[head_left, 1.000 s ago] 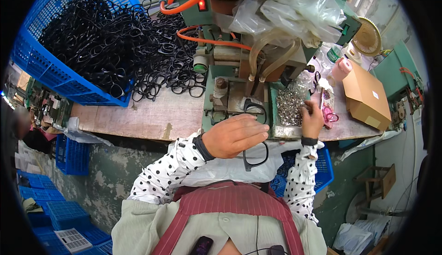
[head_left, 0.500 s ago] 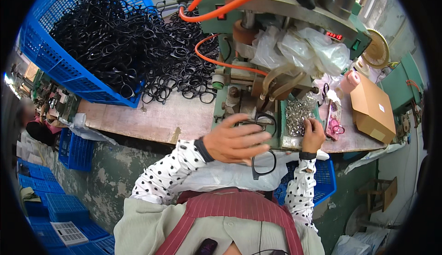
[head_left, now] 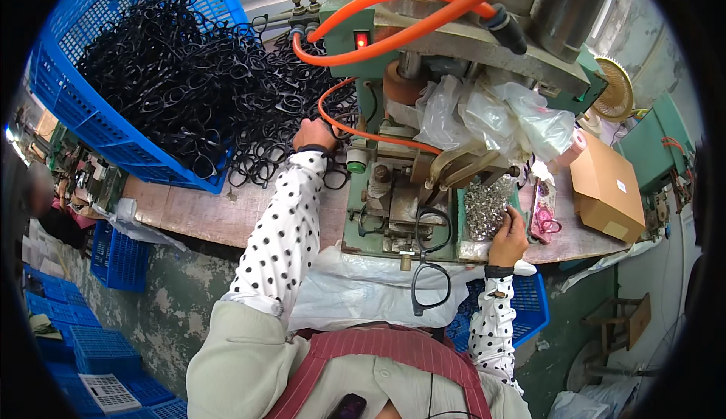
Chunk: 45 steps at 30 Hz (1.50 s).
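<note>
My left hand [head_left: 316, 136] reaches to the right edge of a heap of black eyeglass frames [head_left: 257, 101], its fingers curled on one of them. At the tray [head_left: 475, 251] of small shiny metal parts [head_left: 488, 206], the fingers of my right hand [head_left: 509, 239] are pinched together by the right rim. Whatever sits between those fingertips is too small to make out. Another black eyeglass frame [head_left: 432, 268] rests at the front of the green press [head_left: 363, 246], one rim overhanging the edge. Neither hand touches it.
A large blue basket [head_left: 113, 128] tilts over the table, heaped with frames. Orange hoses [head_left: 333, 60] loop around the press, and clear plastic bags [head_left: 484, 113] hang from it. An open cardboard box [head_left: 609, 192] stands to the right; a blue crate [head_left: 533, 305] sits below the table.
My left hand has left the eyeglass frame at the press and moved away and left to the heap. My right hand stays by the parts tray, slightly lower in view.
</note>
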Available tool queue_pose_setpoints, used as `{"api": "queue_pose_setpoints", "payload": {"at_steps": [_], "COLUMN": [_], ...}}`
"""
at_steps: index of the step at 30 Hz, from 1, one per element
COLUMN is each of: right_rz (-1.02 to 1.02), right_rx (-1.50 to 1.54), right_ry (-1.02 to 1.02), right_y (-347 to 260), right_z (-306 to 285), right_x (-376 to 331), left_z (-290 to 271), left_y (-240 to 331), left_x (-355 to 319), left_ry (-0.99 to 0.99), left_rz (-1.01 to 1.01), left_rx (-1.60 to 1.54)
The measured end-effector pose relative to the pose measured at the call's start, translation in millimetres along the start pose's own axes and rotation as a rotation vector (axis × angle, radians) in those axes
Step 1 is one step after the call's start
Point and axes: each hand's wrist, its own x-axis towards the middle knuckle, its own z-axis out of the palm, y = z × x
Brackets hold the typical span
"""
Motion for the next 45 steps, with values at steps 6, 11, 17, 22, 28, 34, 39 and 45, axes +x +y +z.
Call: {"api": "queue_pose_setpoints", "payload": {"at_steps": [6, 11, 17, 22, 28, 34, 39, 45], "right_rz": [0.139, 0.037, 0.317, 0.177, 0.41, 0.436, 0.36, 0.278], "right_rx": [0.077, 0.103, 0.738, 0.79, 0.945, 1.077, 0.851, 0.112], "right_ry": [-0.077, -0.1, -0.379, -0.48, -0.501, -0.328, -0.302, -0.275], "right_y": [-3, -8, -87, -140, -161, -176, -143, 10], "right_z": [-4, -8, -23, -45, -24, -9, -9, -3], "right_x": [1, 6, 24, 27, 22, 15, 27, 30], "left_z": [-1, -17, -24, -49, -68, -79, -77, -60], "left_y": [-46, -72, -61, -9, 24, 44, 72, 80], "left_x": [-71, -110, -145, -194, -226, -242, -247, -238], "left_ry": [0.126, 0.172, 0.381, 0.468, 0.594, 0.524, 0.281, 0.16], "left_rz": [0.337, 0.503, 0.288, 0.372, 0.756, 1.212, 1.534, 1.532], "left_rx": [-0.129, -0.129, -0.662, -0.819, -0.693, -0.596, -0.591, -0.634]}}
